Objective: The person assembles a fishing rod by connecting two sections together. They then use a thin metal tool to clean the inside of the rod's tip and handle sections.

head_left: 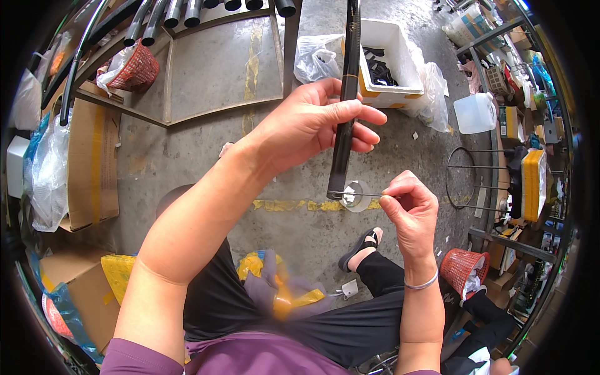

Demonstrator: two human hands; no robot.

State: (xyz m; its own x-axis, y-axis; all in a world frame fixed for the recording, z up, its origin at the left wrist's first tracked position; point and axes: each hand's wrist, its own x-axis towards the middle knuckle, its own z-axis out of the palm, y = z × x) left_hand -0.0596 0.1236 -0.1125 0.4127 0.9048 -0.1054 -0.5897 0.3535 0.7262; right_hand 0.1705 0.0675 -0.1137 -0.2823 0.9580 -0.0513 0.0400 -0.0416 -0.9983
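Observation:
A long black tube (339, 159), glossy and slim, runs from the top edge down to the middle of the view. My left hand (297, 128) is closed round it near its lower end, thumb across the front and fingertips curling past its right side. Below and to the right, my right hand (410, 206) pinches a thin metal rod (365, 194) between thumb and forefinger. The rod's far tip meets the tube's lower end; whether it goes into the tube or only touches it, I cannot tell.
Black tubes (192, 14) lie over a metal frame (225, 105) at upper left. Ahead stands a white foam box (409, 62) with small black parts. To the right are a plastic jug (475, 114), a stool (532, 184) and a red basket (459, 269). Cardboard boxes (103, 169) line the left.

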